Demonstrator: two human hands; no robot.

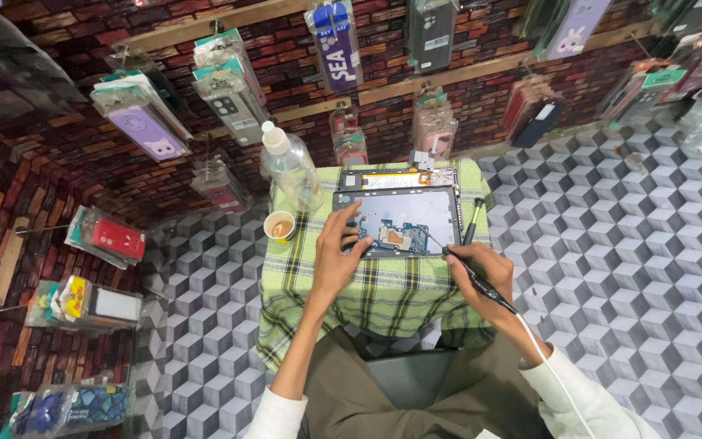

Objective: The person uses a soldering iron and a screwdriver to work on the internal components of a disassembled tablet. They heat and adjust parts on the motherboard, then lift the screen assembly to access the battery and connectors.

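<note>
At frame centre, a left hand [336,254] presses flat on an opened tablet [400,219] (back removed) while the right hand [481,276] grips a soldering iron [481,284]; mid-repair, steady tip work needed.

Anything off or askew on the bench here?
Nothing spilled or broken-looking. The opened tablet lies flat on the checked cloth, left hand steadying it, right hand holding a corded tool. The small cup and clear bottle stand upright close beside it.
</note>
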